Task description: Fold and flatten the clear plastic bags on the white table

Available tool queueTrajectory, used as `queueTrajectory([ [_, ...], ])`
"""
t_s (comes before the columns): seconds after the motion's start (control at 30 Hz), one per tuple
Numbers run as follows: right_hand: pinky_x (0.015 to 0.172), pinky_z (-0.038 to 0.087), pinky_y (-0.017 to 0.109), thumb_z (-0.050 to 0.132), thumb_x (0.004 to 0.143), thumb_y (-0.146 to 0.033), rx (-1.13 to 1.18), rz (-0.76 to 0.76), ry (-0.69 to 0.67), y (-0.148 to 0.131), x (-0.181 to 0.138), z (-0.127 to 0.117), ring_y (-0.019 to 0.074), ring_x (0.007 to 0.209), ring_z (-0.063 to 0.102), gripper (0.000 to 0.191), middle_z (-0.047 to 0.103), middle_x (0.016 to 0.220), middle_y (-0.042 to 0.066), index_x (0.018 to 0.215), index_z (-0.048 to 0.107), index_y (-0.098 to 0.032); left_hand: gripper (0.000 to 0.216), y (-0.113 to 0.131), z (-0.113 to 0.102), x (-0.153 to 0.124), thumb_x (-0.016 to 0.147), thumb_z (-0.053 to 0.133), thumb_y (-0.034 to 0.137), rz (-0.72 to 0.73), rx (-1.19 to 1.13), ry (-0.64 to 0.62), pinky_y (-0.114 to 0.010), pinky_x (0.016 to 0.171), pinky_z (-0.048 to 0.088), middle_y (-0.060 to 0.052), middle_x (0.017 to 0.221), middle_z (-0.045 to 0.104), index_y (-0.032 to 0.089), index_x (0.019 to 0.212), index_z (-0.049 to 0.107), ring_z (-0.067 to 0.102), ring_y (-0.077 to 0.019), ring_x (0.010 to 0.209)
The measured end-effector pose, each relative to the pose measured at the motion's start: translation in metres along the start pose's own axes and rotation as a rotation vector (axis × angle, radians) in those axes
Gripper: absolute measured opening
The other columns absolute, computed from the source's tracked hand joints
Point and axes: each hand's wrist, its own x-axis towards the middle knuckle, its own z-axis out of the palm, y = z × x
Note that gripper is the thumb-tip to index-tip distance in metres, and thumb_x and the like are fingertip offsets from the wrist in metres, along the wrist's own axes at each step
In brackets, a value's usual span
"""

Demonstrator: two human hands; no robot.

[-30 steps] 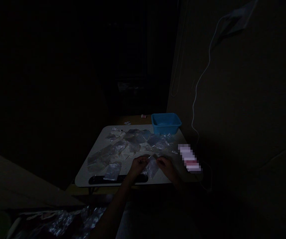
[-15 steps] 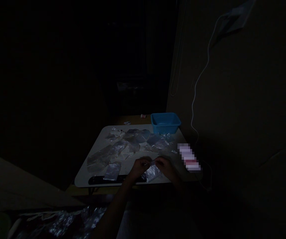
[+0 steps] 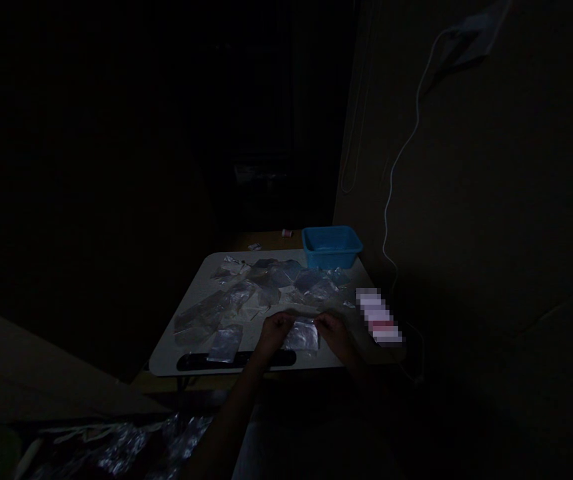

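Observation:
A small clear plastic bag [image 3: 302,335] is stretched between my two hands over the front of the white table [image 3: 206,280]. My left hand [image 3: 277,328] pinches its upper left corner, and my right hand [image 3: 331,328] pinches the upper right one. Another clear bag [image 3: 225,343] lies flat to the left, partly over the black slot [image 3: 266,360] at the table's front edge. Beyond my hands, several crumpled clear plastic sheets or bags [image 3: 241,293] spread across the tabletop. Darkness hides the fine detail of my fingers.
A blue plastic basin [image 3: 332,257] stands at the back right corner. A pixelated, brightly lit object [image 3: 379,317] lies at the right edge. A white cable [image 3: 391,180] hangs along the right wall. Shiny plastic [image 3: 126,447] is heaped low at the left.
My hands have moved apart, the left one slightly leftward and the right one slightly rightward. The bag between them now hangs flatter and wider.

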Motion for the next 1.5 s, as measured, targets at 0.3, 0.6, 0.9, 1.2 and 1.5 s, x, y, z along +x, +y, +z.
queueTrajectory([
  [0.3,0.056,0.043,0.025,0.048,0.065,-0.03,-0.013,-0.017,-0.001,0.0,0.001,0.001,0.0139,0.059,0.052,0.013,0.056,0.061,0.0,0.063,0.055,-0.019,0.026,0.005,0.0,-0.002,0.057,0.059,0.039,-0.02,0.023,-0.008,-0.02,0.046,0.03,0.003,0.05,0.048,0.013,0.058,0.059,0.039,-0.0081,0.047],
  [0.6,0.055,0.043,0.025,0.046,0.068,-0.033,-0.022,-0.016,0.028,-0.001,0.001,0.0,0.0131,0.057,0.05,0.017,0.054,0.059,0.0,0.062,0.053,-0.018,0.028,0.002,0.0,-0.001,0.059,0.058,0.041,-0.015,0.03,0.047,-0.019,0.046,0.031,0.004,0.05,0.049,0.013,0.059,0.058,0.041,-0.0082,0.047],
  [0.9,0.056,0.042,0.025,0.05,0.065,-0.037,0.015,0.021,-0.039,-0.002,0.0,0.0,0.0136,0.061,0.053,0.023,0.057,0.066,0.001,0.072,0.057,-0.016,0.027,0.006,-0.002,-0.002,0.06,0.059,0.039,0.003,0.01,0.049,-0.019,0.046,0.032,0.003,0.051,0.05,0.013,0.062,0.06,0.042,-0.0084,0.049],
  [1.2,0.045,0.034,0.022,0.045,0.066,-0.04,-0.075,0.017,-0.012,-0.008,-0.001,-0.001,0.0099,0.047,0.041,0.027,0.044,0.047,-0.003,0.051,0.045,-0.018,0.029,0.01,0.0,-0.002,0.057,0.064,0.038,-0.01,-0.012,-0.094,-0.021,0.051,0.036,0.002,0.056,0.055,0.012,0.068,0.063,0.045,-0.0093,0.052],
  [1.5,0.051,0.038,0.023,0.045,0.067,-0.044,-0.036,0.041,-0.006,-0.007,-0.001,-0.001,0.012,0.053,0.046,0.03,0.05,0.052,-0.001,0.057,0.052,-0.017,0.031,0.01,0.0,-0.002,0.059,0.059,0.043,-0.025,0.053,-0.023,-0.018,0.042,0.029,0.005,0.046,0.043,0.013,0.054,0.056,0.037,-0.0072,0.044],
])
